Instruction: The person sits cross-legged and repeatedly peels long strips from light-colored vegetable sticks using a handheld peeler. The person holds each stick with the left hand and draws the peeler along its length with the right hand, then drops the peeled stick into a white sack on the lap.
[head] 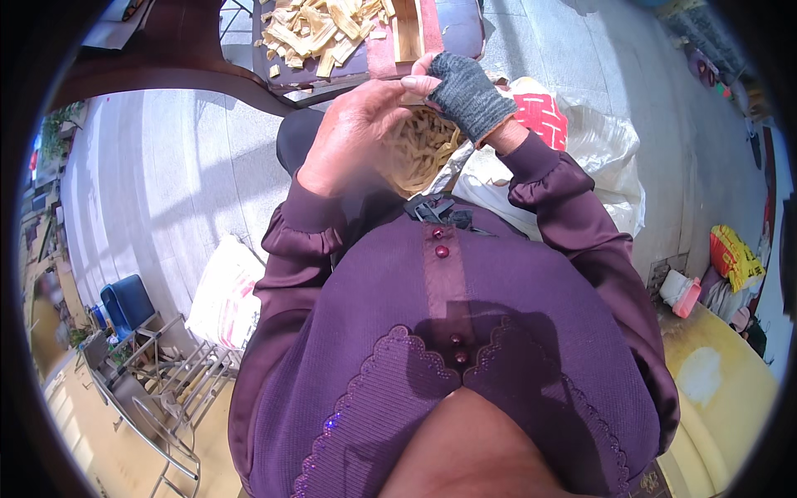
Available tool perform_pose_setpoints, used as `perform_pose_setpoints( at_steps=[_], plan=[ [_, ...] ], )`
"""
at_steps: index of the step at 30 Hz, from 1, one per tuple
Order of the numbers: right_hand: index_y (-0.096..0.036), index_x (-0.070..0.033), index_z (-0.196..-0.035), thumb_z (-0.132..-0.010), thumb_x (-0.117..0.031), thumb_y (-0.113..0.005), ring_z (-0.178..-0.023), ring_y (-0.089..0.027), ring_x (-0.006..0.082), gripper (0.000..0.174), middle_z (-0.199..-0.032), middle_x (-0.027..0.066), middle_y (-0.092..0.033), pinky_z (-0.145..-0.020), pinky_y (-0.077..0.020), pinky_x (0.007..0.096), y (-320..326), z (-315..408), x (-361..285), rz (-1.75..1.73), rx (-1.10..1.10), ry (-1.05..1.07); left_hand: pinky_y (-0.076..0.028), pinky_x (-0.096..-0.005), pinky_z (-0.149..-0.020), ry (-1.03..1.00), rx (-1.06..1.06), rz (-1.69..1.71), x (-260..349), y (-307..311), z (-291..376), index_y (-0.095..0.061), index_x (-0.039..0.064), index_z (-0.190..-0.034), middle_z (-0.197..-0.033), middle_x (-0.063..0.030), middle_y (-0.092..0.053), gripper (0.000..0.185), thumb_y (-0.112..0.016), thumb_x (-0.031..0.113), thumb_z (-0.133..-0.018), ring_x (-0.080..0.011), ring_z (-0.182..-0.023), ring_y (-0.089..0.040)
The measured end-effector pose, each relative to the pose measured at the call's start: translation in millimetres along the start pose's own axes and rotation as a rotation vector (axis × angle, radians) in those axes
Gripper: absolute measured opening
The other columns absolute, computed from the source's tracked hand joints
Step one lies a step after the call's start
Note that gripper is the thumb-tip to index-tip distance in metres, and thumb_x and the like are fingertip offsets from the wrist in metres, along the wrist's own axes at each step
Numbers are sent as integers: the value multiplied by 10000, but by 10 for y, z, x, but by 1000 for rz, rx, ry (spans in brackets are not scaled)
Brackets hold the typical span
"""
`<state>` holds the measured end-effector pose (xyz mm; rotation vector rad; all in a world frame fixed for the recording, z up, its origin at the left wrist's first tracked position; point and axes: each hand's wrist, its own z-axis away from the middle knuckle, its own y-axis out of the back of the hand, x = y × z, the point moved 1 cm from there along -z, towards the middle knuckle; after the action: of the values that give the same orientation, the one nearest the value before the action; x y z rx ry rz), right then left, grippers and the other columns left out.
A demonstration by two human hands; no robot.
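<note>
My bare left hand [353, 127] and my right hand [472, 93], in a grey fingerless knit glove, meet at the fingertips. Their fingers look pinched; whether anything thin lies between them cannot be made out. Just beyond is a dark padded seat [461, 28] bearing a heap of pale yellow dried pieces [320, 31]. Beside the heap lies a narrow wooden trough [408, 37] on a red strip [381, 53]. Below my hands a container holds many yellow-brown strips [423, 149], partly hidden by my left hand and wrist.
A white sack with red print [540, 118] and clear plastic sheeting [607, 155] lie to the right. On the left are a dark wooden chair frame [168, 78], a white bag [227, 292] and a metal-framed chair [155, 373]. A pink-rimmed container [682, 292] stands far right.
</note>
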<state>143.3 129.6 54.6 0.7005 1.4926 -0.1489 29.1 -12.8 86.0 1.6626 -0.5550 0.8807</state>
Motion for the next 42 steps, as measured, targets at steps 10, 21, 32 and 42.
perform_pose_setpoints(
  at_steps=[10,21,32,42],
  plan=[
    [-597,-30,-887,-799,-213,-676,-782,-602,168,218,-812,74,-620,-730,-477,290,-148,65,-255,-98,81,114,-489,-392,-630,-450,389,-415,-318,-164,-225,-542,73,-991,-898,-95,-577,241,-625,127,-772,-305,-792,-604],
    [-613,-17,-925,-811,-274,-694,-729,-599,163,292,-819,107,-628,-650,-468,299,63,-354,82,139,266,243,-453,-251,-576,167,109,683,-909,-142,-651,-537,64,-1073,-718,0,-511,189,-521,214,-959,-84,-589,-479],
    [-661,4,-844,-818,-420,-650,-732,-622,305,425,-756,177,-628,-692,-473,382,290,-704,472,522,340,149,-357,-193,-507,322,209,621,-798,-110,-974,-596,67,-1062,-615,82,-388,213,-559,238,-941,-23,-522,-344],
    [-640,-19,-953,-867,-402,-548,-868,-610,381,403,-908,210,-636,-805,-465,441,168,-943,883,703,253,65,-479,-315,-684,207,239,-52,-999,-171,-1177,-642,38,-944,-797,-73,-659,284,-601,305,-856,-171,-733,-612]
  ],
)
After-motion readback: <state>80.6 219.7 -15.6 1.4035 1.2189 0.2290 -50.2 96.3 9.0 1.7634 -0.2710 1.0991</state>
